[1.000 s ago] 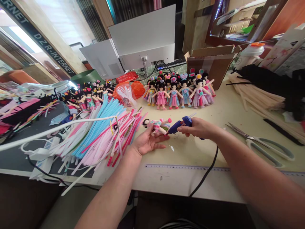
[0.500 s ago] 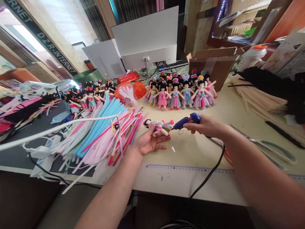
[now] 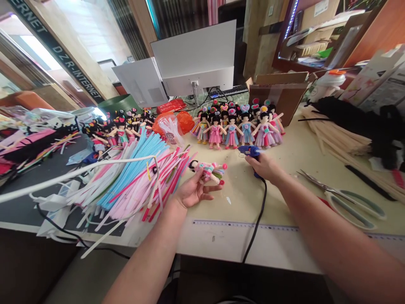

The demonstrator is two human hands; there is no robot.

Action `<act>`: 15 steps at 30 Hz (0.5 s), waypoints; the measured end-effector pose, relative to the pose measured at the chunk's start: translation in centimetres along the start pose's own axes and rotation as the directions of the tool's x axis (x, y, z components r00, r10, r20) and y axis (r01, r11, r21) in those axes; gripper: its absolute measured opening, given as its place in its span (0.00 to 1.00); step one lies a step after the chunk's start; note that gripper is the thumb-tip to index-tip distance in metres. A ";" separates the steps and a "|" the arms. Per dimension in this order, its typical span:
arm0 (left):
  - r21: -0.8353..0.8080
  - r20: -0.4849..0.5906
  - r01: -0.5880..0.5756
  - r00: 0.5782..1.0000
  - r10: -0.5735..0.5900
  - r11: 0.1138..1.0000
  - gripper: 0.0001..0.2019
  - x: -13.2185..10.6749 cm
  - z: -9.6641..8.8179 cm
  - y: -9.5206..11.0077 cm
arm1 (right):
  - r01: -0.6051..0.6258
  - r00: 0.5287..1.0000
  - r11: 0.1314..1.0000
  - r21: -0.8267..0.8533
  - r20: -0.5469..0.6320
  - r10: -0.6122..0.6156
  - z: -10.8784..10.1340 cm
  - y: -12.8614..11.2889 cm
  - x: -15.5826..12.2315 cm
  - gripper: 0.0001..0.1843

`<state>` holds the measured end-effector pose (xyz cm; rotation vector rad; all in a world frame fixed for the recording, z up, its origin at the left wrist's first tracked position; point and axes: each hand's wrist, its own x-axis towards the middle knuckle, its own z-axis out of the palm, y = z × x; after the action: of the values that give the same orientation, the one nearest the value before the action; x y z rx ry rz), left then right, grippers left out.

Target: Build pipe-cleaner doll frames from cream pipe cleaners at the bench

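Observation:
Between the thumb and fingers of my left hand (image 3: 193, 190) lies a small pipe-cleaner doll (image 3: 209, 169) with black hair and a pink dress, on its side with its feet pointing right. My right hand (image 3: 265, 166) grips a blue hot glue gun (image 3: 249, 152), its nozzle towards the left and apart from the doll. A black cord runs down from the gun over the table's front edge. Just behind the gun stand several finished dolls (image 3: 232, 131) in coloured dresses.
Left of my left hand spreads a heap of pipe cleaners (image 3: 129, 169). A ruler (image 3: 247, 225) lies along the front edge. Scissors (image 3: 344, 198) rest at right, near beige and black pipe cleaners (image 3: 341, 131). Behind stand a monitor (image 3: 196, 55) and a cardboard box (image 3: 278, 93).
My right hand has drawn the glue gun away from the doll's feet, up and back towards the standing dolls. My left hand still holds the doll, slightly further left.

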<state>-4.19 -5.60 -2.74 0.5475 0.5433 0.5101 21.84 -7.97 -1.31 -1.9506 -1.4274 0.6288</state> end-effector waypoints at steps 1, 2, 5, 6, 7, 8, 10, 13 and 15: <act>0.004 -0.003 -0.015 1.000 0.015 1.000 0.17 -0.1 0.0 0.1 | -0.005 1.000 1.000 -0.019 -0.009 0.005 0.2 0.0 0.1 0.15; 0.011 -0.008 -0.027 1.000 0.027 1.000 0.16 -0.1 -0.1 0.3 | -0.011 1.000 0.999 -0.041 -0.015 0.010 0.3 0.1 0.3 0.15; 0.010 -0.025 -0.068 0.997 0.068 0.998 0.15 -0.5 0.2 1.2 | -0.012 1.000 0.992 -0.127 0.023 0.015 -0.4 0.4 0.5 0.16; 0.010 -0.025 -0.083 0.996 0.083 0.997 0.14 -0.7 0.3 1.6 | 0.006 0.999 0.988 -0.155 0.041 0.000 -1.1 0.5 0.3 0.16; 0.011 -0.022 -0.099 0.995 0.100 0.995 0.14 -0.9 0.5 2.2 | 0.030 0.999 0.983 -0.184 0.049 -0.022 -2.1 0.5 0.0 0.18; 0.013 -0.019 -0.123 0.992 0.123 0.992 0.14 -1.1 0.7 2.8 | 0.049 0.999 0.976 -0.212 0.030 -0.044 -3.1 0.4 -0.4 0.19; 0.029 -0.010 -0.160 0.987 0.161 0.987 0.14 -1.3 1.3 4.0 | 0.028 0.995 0.956 -0.291 -0.084 -0.054 -5.3 -0.3 -1.8 0.18; 0.055 -0.012 -0.221 0.975 0.222 0.974 0.14 -1.0 2.4 5.8 | 0.076 0.997 0.957 -0.281 -0.012 -0.083 -6.4 -2.2 -4.2 0.11; 0.055 -0.009 -0.243 0.970 0.244 0.968 0.14 -0.4 3.0 6.5 | 0.224 0.947 0.964 -0.142 0.267 -0.180 -5.1 -3.5 -5.1 0.08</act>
<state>-4.65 -2.11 3.50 0.6660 0.5081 0.7360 21.60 -13.15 4.80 -1.8672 -1.8678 0.6973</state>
